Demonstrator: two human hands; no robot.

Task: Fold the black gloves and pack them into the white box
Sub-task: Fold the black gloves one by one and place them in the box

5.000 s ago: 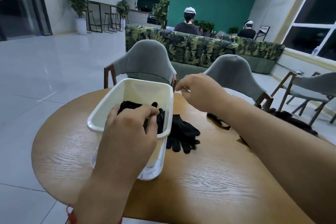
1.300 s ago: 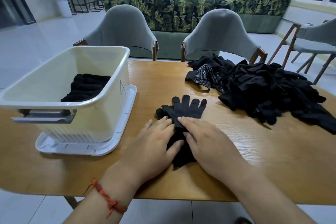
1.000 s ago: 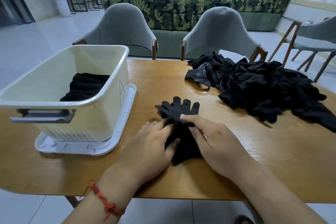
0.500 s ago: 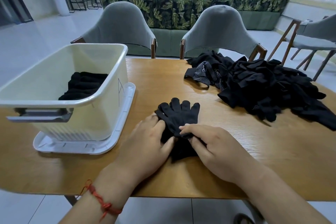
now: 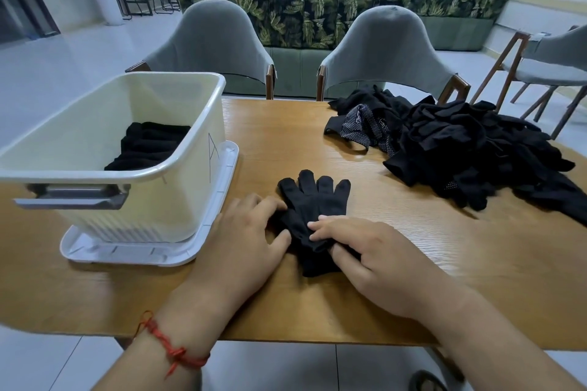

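A wooden table (image 5: 413, 279) is seen from above, with the white box (image 5: 178, 194) set on its lid at the left. A loose pile of black gloves (image 5: 470, 149) is heaped at the right, well apart from the box. A few folded gloves (image 5: 149, 146) are already laid inside the box.

Between box and pile, a pair of gloves (image 5: 314, 200) is spread flat. A second ago its fingers were splayed and crossed. They are now lined up and pointed away, so squaring-up is judged done and the fold itself is due.

The pair's left edge is pressed down by the left hand (image 5: 247, 241), whose fingers are kept fairly straight. A ridge of cloth near the cuff is pinched between forefinger and thumb of the right hand (image 5: 374, 254).
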